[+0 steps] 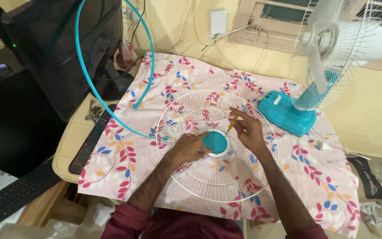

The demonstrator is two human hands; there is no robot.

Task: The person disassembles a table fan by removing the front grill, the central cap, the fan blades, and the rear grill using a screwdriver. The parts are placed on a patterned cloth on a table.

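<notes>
White wire fan guard (200,177) lies flat on the flowered pink cloth (124,155), its teal centre cap (215,142) facing up. Our left hand (189,148) rests curled on the cap's rim, pinning the guard; our right hand (248,130) pinches a small yellow-handled screwdriver (231,124) beside the cap. We judge steady downward pressure and a tip kept square matter most. We see no containers; the teal fan base (284,115) stands nearby.
</notes>
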